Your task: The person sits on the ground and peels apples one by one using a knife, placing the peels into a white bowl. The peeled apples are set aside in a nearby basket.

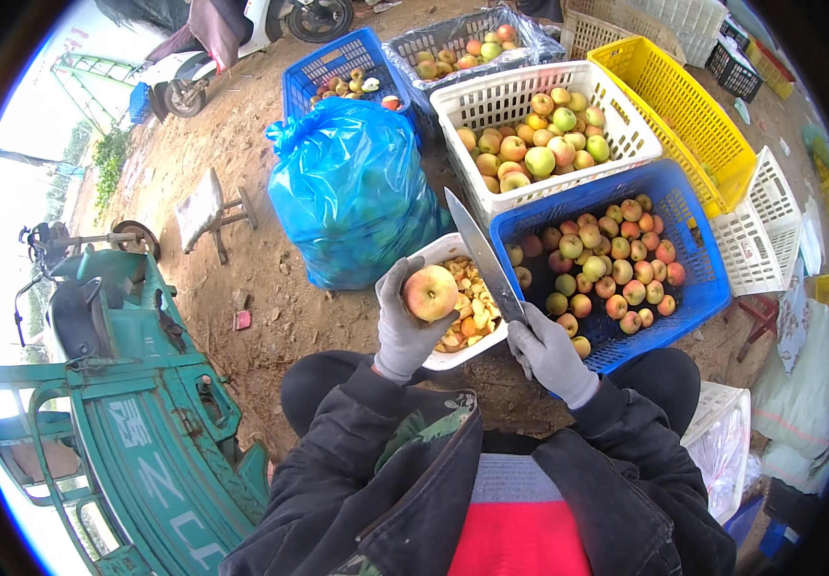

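Observation:
My gloved left hand (406, 324) holds a whole yellow-red apple (430, 293) over the left side of a white plastic bin (473, 356) with cut apple pieces (478, 306) in it. Gripped in my gloved right hand (550, 350) is the handle of a large kitchen knife (483, 252), its long blade slanting up and to the left above the bin, apart from the apple. Right of the bin, a blue plastic crate (713, 277) holds many small apples. Behind it stands a white crate (630, 119) of larger yellow-green and red apples.
A filled blue plastic bag (357, 194) stands on the dirt behind the bin. Farther back are a small blue crate (296, 79), a plastic-lined crate (400, 61) and a yellow crate (681, 108). A small stool (202, 212) and a green cargo tricycle (148, 453) are at left.

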`<state>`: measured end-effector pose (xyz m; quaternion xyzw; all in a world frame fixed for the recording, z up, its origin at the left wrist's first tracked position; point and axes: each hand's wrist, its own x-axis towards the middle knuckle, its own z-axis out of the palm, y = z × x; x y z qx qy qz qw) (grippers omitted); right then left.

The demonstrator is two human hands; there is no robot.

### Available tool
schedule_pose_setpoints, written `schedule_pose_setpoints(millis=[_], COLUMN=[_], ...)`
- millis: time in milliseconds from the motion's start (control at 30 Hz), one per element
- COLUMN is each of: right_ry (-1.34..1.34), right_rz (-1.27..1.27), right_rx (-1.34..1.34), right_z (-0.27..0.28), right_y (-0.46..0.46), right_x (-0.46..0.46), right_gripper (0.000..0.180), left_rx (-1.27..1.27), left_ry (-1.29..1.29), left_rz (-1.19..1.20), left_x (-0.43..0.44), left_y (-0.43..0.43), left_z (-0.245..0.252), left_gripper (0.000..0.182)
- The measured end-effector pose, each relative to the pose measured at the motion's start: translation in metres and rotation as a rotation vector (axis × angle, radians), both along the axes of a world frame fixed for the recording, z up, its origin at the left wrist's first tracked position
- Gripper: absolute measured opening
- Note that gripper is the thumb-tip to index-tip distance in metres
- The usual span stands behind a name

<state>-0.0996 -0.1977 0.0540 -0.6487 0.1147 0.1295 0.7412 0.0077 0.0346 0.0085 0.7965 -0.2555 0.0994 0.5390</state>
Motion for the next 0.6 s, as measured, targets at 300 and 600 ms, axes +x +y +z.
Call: schedule_pose_setpoints(millis=[300,600], right_ry=[0.027,0.024], right_rz=[-0.013,-0.013], right_rx=[0.019,0.005], right_z=[-0.003,-0.005], right_y=[0.001,0.001], right_x=[0.000,-0.001], right_gripper=[0.032,0.031], left_rx=[-0.319,-0.995], left_ry=[0.536,1.271], left_rz=[0.013,-0.130], left_x=[0.006,0.017], left_y=[0.000,0.012], left_z=[0.012,0.001], left_gripper=[0.081,0.055])
